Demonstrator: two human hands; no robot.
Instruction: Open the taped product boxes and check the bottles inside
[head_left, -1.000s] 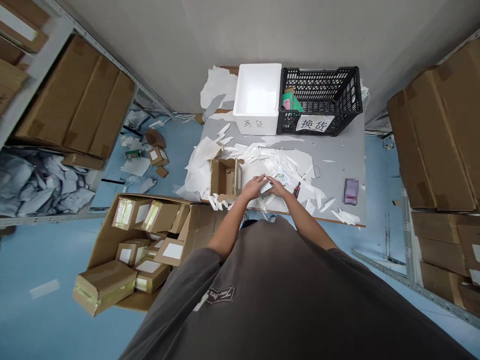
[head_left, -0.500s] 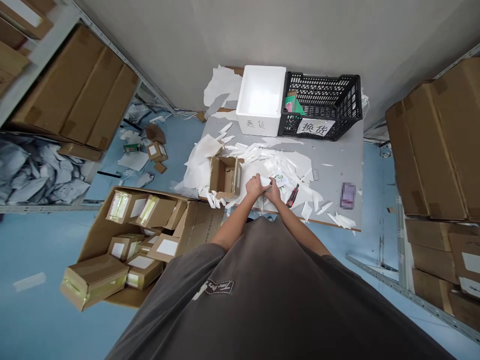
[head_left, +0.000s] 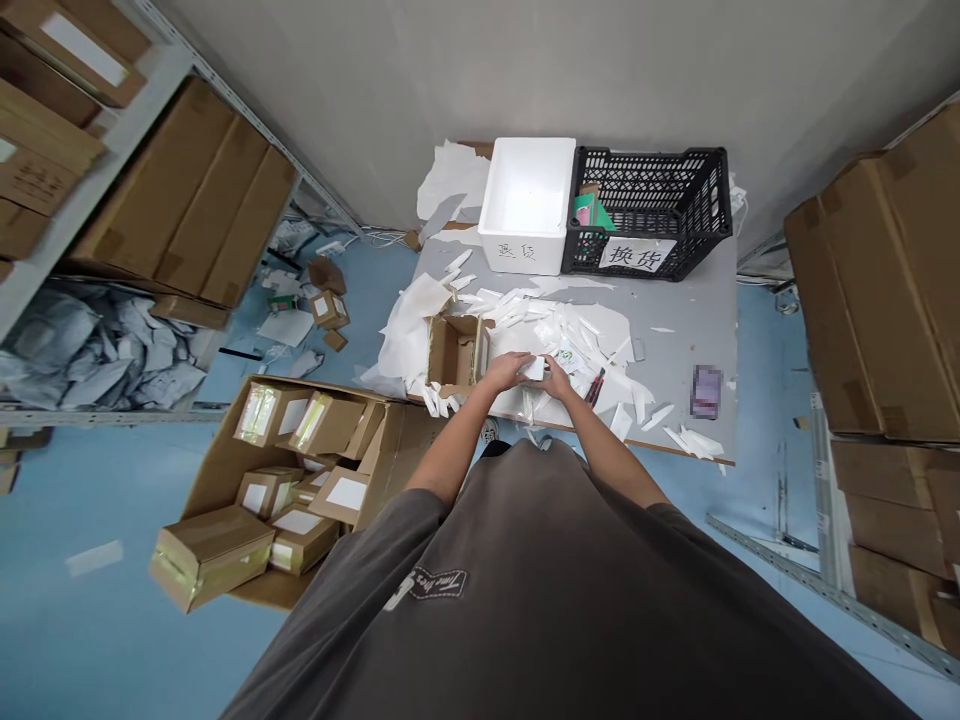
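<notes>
Between both hands is a small white box point(head_left: 535, 369), held just above the front of the table. My left hand point(head_left: 507, 371) grips its left side, and my right hand point(head_left: 556, 381) closes on the right side. To the left of them an open, empty cardboard box point(head_left: 456, 350) stands on the table. A red and black utility knife point(head_left: 595, 388) lies right of my right hand. White paper scraps point(head_left: 517, 305) are strewn around and behind my hands.
At the table's back stand a white foam bin point(head_left: 523, 250) and a black plastic crate point(head_left: 682, 255) with a green item inside. A pixelated purple object point(head_left: 706, 391) lies at the right. On the floor, a large carton point(head_left: 202, 480) holds several parcels. Shelves point(head_left: 176, 65) flank both sides.
The white box is turned, with more of it showing between my hands, which have moved slightly apart. The camera view has shifted a little, so the surroundings appear farther right.
</notes>
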